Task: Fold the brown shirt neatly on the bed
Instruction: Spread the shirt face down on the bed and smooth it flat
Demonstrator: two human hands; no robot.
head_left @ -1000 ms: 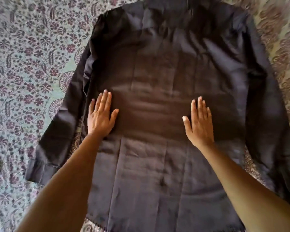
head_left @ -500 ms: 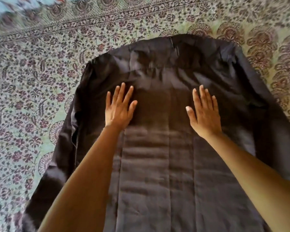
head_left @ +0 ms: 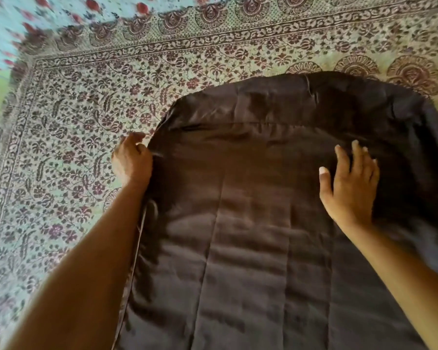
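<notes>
The brown shirt (head_left: 250,198) lies back-up and spread flat on the bed, collar end away from me. My left hand (head_left: 132,164) is at the shirt's left shoulder edge, with its fingers curled around the fabric edge; the hand is a little blurred. My right hand (head_left: 349,183) rests flat on the right upper back of the shirt with fingers spread. The shirt's right sleeve runs down along the right side. My left forearm covers the left sleeve.
A floral-patterned bedsheet (head_left: 86,122) with a bordered edge covers the bed around the shirt. A pale blue cloth with red flowers (head_left: 36,16) lies beyond the sheet's border at the top left.
My left hand slid from the shirt's back out to its left shoulder edge and curled on it. My right hand moved right across the upper back. The view tilted up.
</notes>
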